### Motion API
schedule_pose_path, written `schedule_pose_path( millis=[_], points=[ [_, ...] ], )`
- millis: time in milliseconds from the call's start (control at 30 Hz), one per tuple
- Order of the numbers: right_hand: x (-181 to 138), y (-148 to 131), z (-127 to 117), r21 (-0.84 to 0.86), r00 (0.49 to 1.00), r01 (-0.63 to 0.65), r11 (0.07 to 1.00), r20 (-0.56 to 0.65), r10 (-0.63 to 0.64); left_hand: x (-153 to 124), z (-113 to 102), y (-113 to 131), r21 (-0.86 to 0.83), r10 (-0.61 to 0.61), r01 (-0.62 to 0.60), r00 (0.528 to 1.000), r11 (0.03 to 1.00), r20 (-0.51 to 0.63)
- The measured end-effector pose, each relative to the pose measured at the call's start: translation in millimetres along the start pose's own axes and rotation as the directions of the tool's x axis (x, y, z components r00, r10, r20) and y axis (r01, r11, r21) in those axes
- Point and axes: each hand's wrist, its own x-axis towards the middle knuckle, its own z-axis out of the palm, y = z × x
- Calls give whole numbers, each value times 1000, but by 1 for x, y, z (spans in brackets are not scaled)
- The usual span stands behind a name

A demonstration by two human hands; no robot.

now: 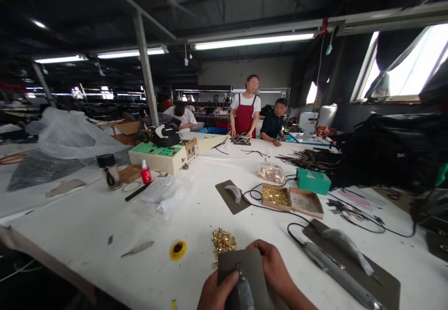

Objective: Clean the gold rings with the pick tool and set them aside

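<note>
Head view: a person's two hands low over a white table, around one grey panel.
Panel: tilted up between the hands at the bottom of the view, its metal piece and wrapped strip facing the camera.
Left hand: gripping the panel's left side, thumb on the face beside the metal piece, fingers apparently behind.
Right hand: curled at the panel's right edge, fingertips behind it; whether they pinch the panel or something small, I cannot tell.
Step in the hands: judged to be handling at the panel's back, perhaps around the metal piece.
Next grip: more work there would seem to call for a steady left hold and free right fingertips; a small part could slip.
Gold pile: loose metal bits just beyond the panel, which seems to cover its near side; single shapes are hard to make out.
Tool: grey and corded, to the right, overlapping the second panel, whose lower edge is cut off.
Behind the panel: its back and the left fingers are hidden; the strip's lower end runs near the frame's bottom.
Red apron: a co-worker across the table, handling something too small to tell.
</note>
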Motion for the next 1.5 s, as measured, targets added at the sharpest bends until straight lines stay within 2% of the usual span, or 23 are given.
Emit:
schedule_pose_path(
  millis=[100,200,333,433,533,733,800,867,1000,1100,1300,1500],
  points=[
    [1,-4,-21,202,995,-83,976,-37,92,8,12,-2,-42,-14,14,1000,999,15],
    [5,-3,-42,361,993,-83,929,-52,109,19,25,-6,-132,-39,43,999,990,30],
    [12,5,-62,515,986,-83,853,-83,146,27,39,-15,-129,-77,69,996,989,-55],
    [15,13,-70,606,975,-91,790,-106,194,23,48,-20,-27,-26,23,994,999,-108],
    [16,17,-76,669,971,-120,734,-76,227,17,56,-22,77,43,-34,991,996,-127],
    [16,16,-80,704,969,-194,683,29,245,16,61,-26,79,10,5,982,997,-190],
    [14,14,-80,686,969,-207,697,45,244,16,61,-27,78,7,8,981,997,-196],
    [10,11,-80,632,976,-196,750,50,212,15,62,-27,76,9,6,980,997,-199],
    [0,2,-78,403,993,-106,909,86,78,12,65,-26,51,16,-5,977,999,-214],
    [-10,-5,-74,217,992,-39,975,124,12,10,66,-25,50,34,-24,977,998,-209],
    [-20,-11,-64,-47,971,166,985,184,-155,6,66,-30,134,135,-109,969,985,-207],
    [-20,-8,-64,-64,957,221,973,207,-204,-1,73,-26,248,193,-136,956,959,-220]
  ],
)
